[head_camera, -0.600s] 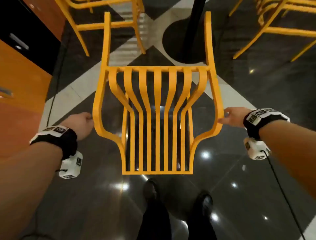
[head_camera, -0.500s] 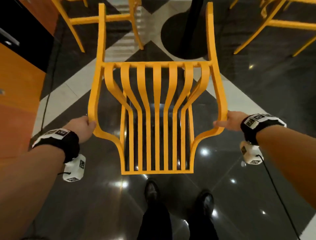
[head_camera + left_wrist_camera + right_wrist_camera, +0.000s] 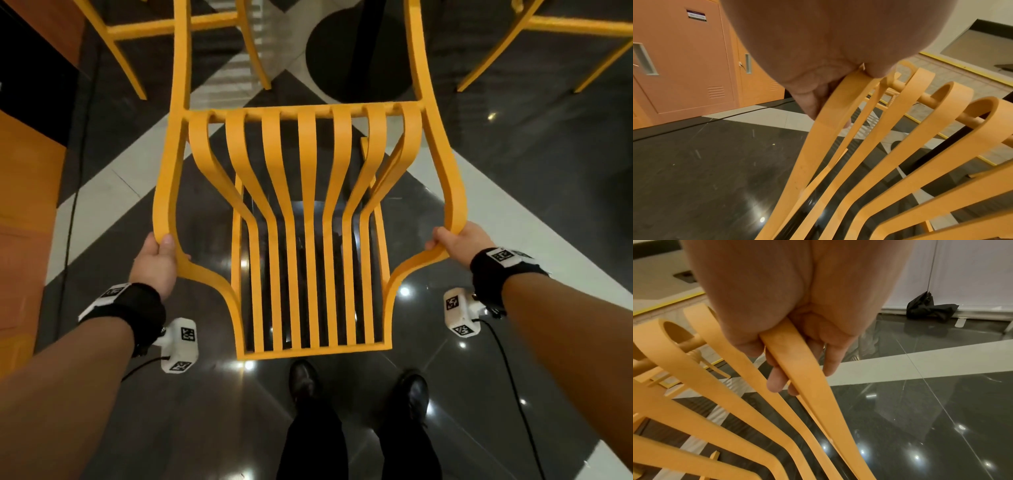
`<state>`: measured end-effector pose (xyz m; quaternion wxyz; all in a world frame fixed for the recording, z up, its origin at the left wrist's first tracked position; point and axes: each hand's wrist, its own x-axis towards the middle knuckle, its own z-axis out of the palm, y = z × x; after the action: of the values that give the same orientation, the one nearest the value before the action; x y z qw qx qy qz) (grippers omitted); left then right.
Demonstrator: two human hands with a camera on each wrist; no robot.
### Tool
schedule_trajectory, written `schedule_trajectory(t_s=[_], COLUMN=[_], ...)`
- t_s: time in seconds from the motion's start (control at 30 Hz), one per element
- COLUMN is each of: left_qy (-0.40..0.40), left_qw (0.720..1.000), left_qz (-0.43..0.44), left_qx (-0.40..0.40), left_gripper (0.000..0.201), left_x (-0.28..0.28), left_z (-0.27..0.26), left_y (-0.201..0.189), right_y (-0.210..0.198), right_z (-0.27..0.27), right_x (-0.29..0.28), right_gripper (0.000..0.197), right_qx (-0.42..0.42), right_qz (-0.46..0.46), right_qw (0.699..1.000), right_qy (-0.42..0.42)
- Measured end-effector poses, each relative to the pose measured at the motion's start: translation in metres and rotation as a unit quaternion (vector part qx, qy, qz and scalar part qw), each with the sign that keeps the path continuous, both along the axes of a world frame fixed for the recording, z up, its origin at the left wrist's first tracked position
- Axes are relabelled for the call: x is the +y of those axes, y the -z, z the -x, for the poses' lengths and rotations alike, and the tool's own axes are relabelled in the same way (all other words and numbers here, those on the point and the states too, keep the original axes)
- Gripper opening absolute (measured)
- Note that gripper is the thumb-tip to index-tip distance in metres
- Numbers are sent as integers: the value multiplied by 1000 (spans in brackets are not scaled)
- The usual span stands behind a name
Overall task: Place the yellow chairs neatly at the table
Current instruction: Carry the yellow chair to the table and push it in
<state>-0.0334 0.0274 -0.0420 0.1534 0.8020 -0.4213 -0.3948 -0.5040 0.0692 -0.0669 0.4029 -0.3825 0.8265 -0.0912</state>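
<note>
Your left hand and right hand each clamp a side rail of the yellow chair; the locker label is unreadable.

Both my forearms reach forward from the bottom corners of the head view, each with a black wrist strap. My left hand, at left of centre, curls its fingers round the yellow chair frame, thumb on top. My right hand, at right, grips the opposite side likewise.
</note>
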Motion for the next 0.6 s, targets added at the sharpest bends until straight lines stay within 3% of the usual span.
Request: schedule_trajectory(t_s=[0.13, 0.27, 0.4, 0.47, 0.6], left_qy=[-16, 9, 74, 103, 93], left_qw=[1000, 998, 992, 988, 989], left_qz=[17, 24, 17, 10, -32], left_qx=[0, -56, -103, -115, -107], left_gripper=[44, 50, 58, 61, 59], left_x=[-12, -33, -62, -71, -61], left_z=[5, 13, 28, 34, 32], left_y=[-31, -82, -144, -159, -149], right_y=[-43, -96, -127, -123, -87], right_z=[2, 1, 1, -2, -12], right_x=[1, -7, -5, 21, 59], right_gripper=[36, 46, 49, 46, 42], right_qx=[-7, -10, -15, -19, -67], right_qz=[11, 32, 128, 108, 54], right_qw=[1000, 999, 985, 986, 978], right_qy=[16, 33, 113, 123, 189])
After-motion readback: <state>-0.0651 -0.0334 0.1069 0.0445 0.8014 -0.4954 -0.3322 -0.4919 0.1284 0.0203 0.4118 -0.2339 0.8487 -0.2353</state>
